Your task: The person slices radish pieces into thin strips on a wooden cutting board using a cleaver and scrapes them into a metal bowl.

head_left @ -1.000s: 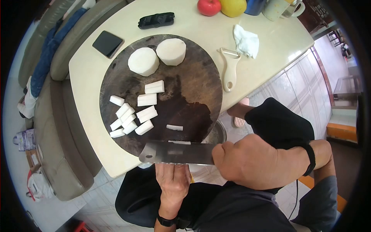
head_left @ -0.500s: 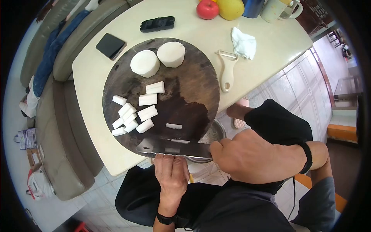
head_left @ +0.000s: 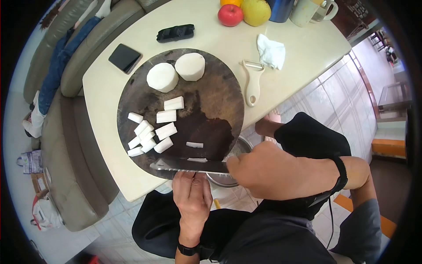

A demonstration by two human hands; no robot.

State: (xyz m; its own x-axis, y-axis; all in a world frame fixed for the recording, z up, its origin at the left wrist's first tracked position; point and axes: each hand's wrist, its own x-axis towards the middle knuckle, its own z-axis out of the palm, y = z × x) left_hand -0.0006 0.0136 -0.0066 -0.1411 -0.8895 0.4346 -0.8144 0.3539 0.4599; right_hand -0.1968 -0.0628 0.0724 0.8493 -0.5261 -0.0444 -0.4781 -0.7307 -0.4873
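Observation:
My right hand (head_left: 268, 171) is wrapped round the handle of a kitchen knife (head_left: 189, 165), whose broad blade points left across the near edge of a round, dark chopping board (head_left: 211, 99). Just below the blade, my left hand (head_left: 192, 193) has its fingers bent and close together at the board's edge; the blade hides whatever lies at their tips. Two thin white slivers, one a strip (head_left: 194, 144), lie beyond the blade. Several cut white vegetable pieces (head_left: 166, 131) are grouped on the board's left half. Behind them stand two thick peeled rounds (head_left: 162, 77) (head_left: 190, 67).
A peeler (head_left: 252, 83) and crumpled tissue (head_left: 271, 52) lie right of the board. A phone (head_left: 125, 58), black object (head_left: 175, 33), apple (head_left: 230, 15), yellow-green fruit (head_left: 256, 12) and mugs (head_left: 304, 12) are farther back. A metal bowl (head_left: 241, 146) sits below the table edge. Someone is on the sofa (head_left: 77, 176).
The knife and my right hand have shifted slightly left, and the blade's angle has changed a little. My left fingers stay at the board's edge. The whole view has moved slightly.

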